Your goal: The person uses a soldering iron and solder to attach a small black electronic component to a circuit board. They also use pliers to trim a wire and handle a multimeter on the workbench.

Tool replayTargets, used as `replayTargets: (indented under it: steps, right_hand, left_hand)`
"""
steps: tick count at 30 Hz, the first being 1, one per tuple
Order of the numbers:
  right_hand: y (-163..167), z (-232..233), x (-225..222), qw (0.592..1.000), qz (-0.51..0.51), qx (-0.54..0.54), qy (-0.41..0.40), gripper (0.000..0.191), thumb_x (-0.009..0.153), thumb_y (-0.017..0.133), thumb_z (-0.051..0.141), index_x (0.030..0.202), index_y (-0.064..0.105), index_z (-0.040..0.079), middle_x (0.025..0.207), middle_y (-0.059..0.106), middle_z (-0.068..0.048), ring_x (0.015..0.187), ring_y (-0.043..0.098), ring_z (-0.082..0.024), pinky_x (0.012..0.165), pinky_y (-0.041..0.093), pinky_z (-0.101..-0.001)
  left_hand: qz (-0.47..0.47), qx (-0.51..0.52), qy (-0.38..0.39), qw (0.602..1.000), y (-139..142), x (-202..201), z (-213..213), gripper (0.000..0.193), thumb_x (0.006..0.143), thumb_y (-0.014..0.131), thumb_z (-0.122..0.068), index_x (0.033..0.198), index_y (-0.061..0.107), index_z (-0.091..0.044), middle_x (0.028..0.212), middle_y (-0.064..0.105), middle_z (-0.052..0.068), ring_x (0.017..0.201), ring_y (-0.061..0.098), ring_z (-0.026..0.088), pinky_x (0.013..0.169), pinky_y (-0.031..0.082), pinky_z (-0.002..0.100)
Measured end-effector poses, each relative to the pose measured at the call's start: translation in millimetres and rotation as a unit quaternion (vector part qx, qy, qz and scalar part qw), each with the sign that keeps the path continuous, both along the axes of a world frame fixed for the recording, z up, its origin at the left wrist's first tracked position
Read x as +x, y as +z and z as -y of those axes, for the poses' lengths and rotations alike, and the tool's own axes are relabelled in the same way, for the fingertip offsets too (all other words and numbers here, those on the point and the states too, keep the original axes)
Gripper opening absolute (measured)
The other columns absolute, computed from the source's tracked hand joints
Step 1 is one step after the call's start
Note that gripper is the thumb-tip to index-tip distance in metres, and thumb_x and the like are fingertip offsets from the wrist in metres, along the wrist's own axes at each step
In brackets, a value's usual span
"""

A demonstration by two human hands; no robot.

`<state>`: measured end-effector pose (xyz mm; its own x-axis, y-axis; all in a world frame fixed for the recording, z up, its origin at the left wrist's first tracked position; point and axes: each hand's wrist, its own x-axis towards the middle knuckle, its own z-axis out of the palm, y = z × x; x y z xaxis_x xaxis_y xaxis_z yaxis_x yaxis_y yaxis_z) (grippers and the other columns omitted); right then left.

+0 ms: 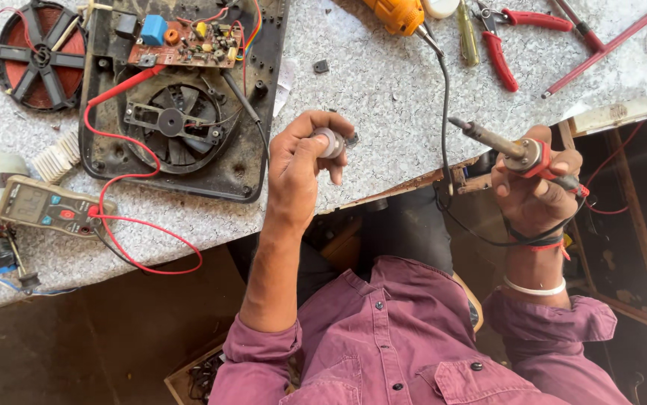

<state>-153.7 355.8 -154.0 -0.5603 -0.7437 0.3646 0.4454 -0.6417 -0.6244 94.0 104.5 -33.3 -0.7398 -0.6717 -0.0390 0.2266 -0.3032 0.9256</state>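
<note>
- Two bare hands hang over the near edge of a speckled grey worktop (383, 90).
- The left hand (301, 161) is curled, thumb and fingertips pinched on a small grey spool (331, 142), which is lifted off the worktop, just in front of the open appliance base.
- The right hand (537, 187) is closed around the handle of a soldering iron (499, 142); its metal tip points left toward the spool but stays apart from it, and its black cord loops down under the wrist.
- An open black appliance base (181, 97) with a fan and a circuit board (188, 41) lies on the worktop left of the spool.
- A multimeter (46, 206) with red leads lies further left, near a round copper coil (38, 52).
- Red-handled pliers (499, 45) and a yellow tool (398, 15) lie at the far edge.
</note>
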Motion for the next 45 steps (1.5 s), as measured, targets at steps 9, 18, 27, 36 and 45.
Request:
replayTargets:
  steps: [9,18,27,36,45]
  right_hand:
    - [8,-13,-15,0.997,-0.002,0.0,-0.081,0.016,0.103,0.073,0.021,0.114,0.065,0.014,0.108,0.062,-0.007,0.096,0.07,-0.026,0.061,0.056,-0.0288]
    - [33,-85,-49,0.791,-0.089,0.167,-0.582,0.035,0.114,0.078,0.02,0.136,0.054,0.004,0.116,0.069,-0.014,0.089,0.07,-0.019,0.064,0.052,-0.0245]
    - [44,-160,-41,0.712,-0.203,0.292,-0.606,0.034,0.114,0.076,0.023,0.126,0.059,-0.005,0.1,0.074,-0.02,0.083,0.077,-0.025,0.064,0.06,-0.0264]
    - [60,-161,-80,0.787,-0.232,0.329,-0.467,0.035,0.11,0.08,0.013,0.131,0.06,-0.008,0.115,0.072,-0.022,0.095,0.076,-0.024,0.071,0.061,-0.0265]
    - [95,-104,-111,0.598,-0.451,0.387,-0.538,0.018,0.108,0.077,0.009,0.093,0.074,-0.002,0.079,0.072,-0.009,0.068,0.067,-0.012,0.063,0.05,-0.0228]
  left_hand:
    - [-0.038,0.076,-0.036,0.996,-13,-27,-8,0.025,0.094,0.04,-0.015,0.091,0.062,-0.003,0.083,0.064,0.005,0.06,0.051,0.006,0.048,0.037,0.02]
    - [0.033,-0.492,-0.035,0.869,-18,-169,-96,0.028,0.082,0.084,-0.023,0.096,0.064,-0.008,0.09,0.067,0.007,0.079,0.068,0.026,0.071,0.054,0.039]
    - [0.153,-0.804,0.035,0.574,-56,-336,-171,0.02,0.076,0.079,-0.011,0.092,0.069,-0.005,0.086,0.07,0.009,0.077,0.072,0.021,0.062,0.059,0.033]
    - [0.144,-0.512,-0.063,0.844,-38,-360,-116,0.018,0.085,0.072,-0.019,0.075,0.074,-0.004,0.066,0.073,0.016,0.063,0.074,0.029,0.061,0.057,0.04]
    - [0.171,-0.484,-0.089,0.853,-31,-357,-98,0.015,0.085,0.071,-0.021,0.082,0.077,-0.008,0.073,0.077,0.012,0.067,0.077,0.027,0.067,0.059,0.04]
